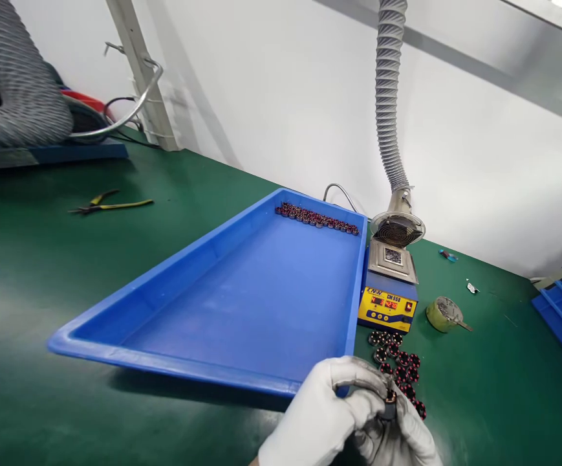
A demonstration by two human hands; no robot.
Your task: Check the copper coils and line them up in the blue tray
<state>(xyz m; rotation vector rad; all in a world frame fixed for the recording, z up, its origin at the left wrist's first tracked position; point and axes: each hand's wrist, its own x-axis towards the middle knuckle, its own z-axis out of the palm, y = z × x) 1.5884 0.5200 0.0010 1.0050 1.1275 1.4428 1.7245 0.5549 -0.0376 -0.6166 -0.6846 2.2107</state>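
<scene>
- A person's white-gloved left hand [322, 411] closes its fingertips on a small round part [389, 410], held near the tray's near right corner.
- The right hand [401, 437], gloved and smudged gray at the fingers, grips the same part from the other side.
- Just beyond the hands, a cluster of similar parts [401, 373], black with pink or pale dots, sits on the green table [484, 395].
- To the left spreads a long blue tray [178, 367], a band of parts [317, 218] packed along its far end.
- Beside the tray's right wall stands a heating unit [386, 309] with a yellow front panel and lit red digits, under a round metal hood [397, 228] on a gray duct [390, 84].
- A small cup [438, 317] stands right of the unit.
- Yellow-handled pliers [110, 204] lie far left, well apart from the tray.
</scene>
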